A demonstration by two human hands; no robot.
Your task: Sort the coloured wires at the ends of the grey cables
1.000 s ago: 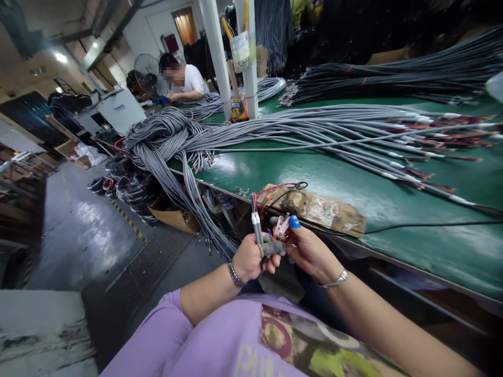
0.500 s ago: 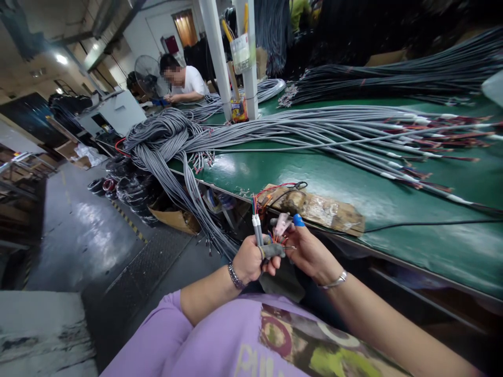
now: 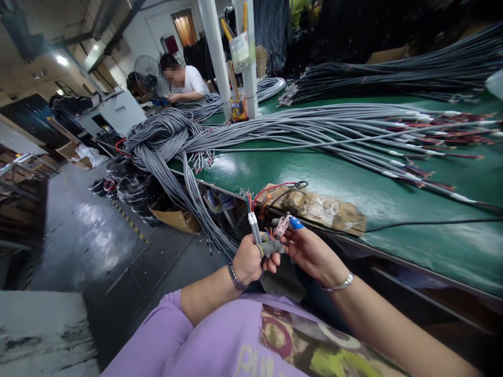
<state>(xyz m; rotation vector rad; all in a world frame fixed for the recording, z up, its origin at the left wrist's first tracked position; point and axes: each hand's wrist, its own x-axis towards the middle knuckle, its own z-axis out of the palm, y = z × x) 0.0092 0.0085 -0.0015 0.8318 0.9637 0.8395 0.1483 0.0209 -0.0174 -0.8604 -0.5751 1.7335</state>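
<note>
My left hand point(image 3: 250, 258) is closed around a few grey cables point(image 3: 255, 231), whose white-wrapped ends and coloured wires point(image 3: 249, 201) point up past the table edge. Grey coverings sit on some of its fingers. More thin coloured wire ends point(image 3: 270, 232) fan out between both hands. My right hand point(image 3: 310, 254), with blue wrapping on one finger, has its fingertips together right by these wires. Against those fingertips is a small pinkish-white piece point(image 3: 282, 226); its kind is unclear. What exactly the right fingers pinch is partly hidden.
Just beyond my hands, a taped brown board point(image 3: 326, 212) with red and black leads lies on the green table point(image 3: 243, 170). Long grey cables point(image 3: 298, 125) run across it and hang over the left edge. Black cables point(image 3: 377, 84) lie behind. Another person point(image 3: 192, 84) works at the far left.
The held cable ends have tilted slightly to the left. My right hand has shifted a little left and down, nearer the left fingers, and the pinkish-white piece has turned.
</note>
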